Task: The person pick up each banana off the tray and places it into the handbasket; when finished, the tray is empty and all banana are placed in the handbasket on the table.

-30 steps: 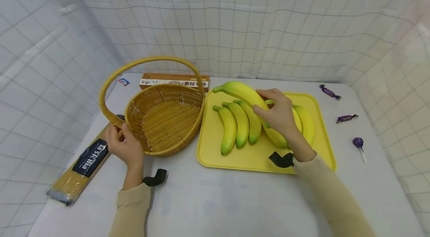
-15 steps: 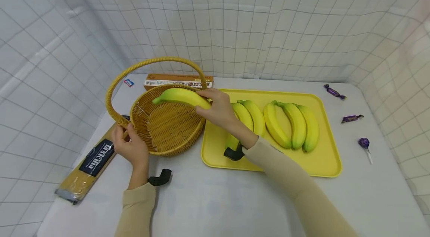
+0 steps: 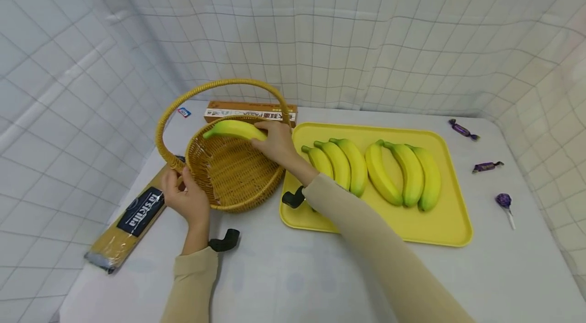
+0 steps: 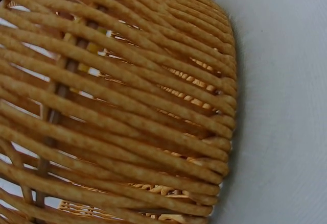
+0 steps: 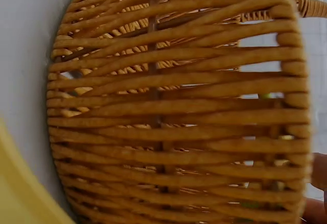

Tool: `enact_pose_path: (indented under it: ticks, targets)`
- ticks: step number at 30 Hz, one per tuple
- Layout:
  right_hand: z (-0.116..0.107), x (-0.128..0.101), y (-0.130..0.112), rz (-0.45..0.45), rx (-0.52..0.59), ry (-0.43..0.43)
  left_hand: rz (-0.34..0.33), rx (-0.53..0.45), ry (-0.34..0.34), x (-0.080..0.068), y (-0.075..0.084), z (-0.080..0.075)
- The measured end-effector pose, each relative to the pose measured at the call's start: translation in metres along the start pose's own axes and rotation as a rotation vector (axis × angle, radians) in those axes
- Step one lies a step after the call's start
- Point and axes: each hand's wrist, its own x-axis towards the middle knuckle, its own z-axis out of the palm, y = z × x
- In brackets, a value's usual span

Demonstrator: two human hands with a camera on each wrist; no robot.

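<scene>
My right hand grips the lower end of a yellow banana with a green stem end pointing left. The banana is over the back part of a woven wicker basket, within the hoop of its tall handle. At the basket's left side, my left hand holds the rim where the handle joins it. Woven basket wall fills most of the left wrist view. The right wrist view also shows the basket wall, with fingertips just past its rim.
Several bananas lie in two groups on a yellow tray right of the basket. A pasta pack lies left, a pasta box behind. Two purple-wrapped candies and a lollipop lie at far right.
My right hand has carried the banana leftward from above the tray to over the basket, lowering it slightly at the end. My left hand keeps its hold on the basket.
</scene>
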Motion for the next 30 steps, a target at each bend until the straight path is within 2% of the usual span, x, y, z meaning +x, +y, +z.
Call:
enact_pose_path:
  ticks: [4,7,10,17,22,30]
  targets:
    - [0.008,0.006,0.006,0.06,-0.016,-0.031,-0.001,-0.003,-0.007,0.0,-0.02,0.003]
    - [0.012,0.009,0.009,0.11,-0.017,-0.05,0.002,-0.009,-0.016,0.0,-0.028,0.003]
    - [0.015,0.011,0.011,0.138,-0.017,-0.057,0.007,-0.016,-0.023,-0.001,-0.03,0.002]
    - [0.021,0.017,0.012,0.136,-0.042,-0.06,0.002,-0.006,-0.02,-0.001,-0.028,0.001]
    - [0.026,0.02,0.013,0.159,-0.034,-0.07,0.003,0.001,-0.001,-0.001,-0.021,0.001]
    - [0.032,0.023,0.013,0.179,-0.038,-0.08,0.022,-0.029,-0.014,-0.001,0.009,-0.001]
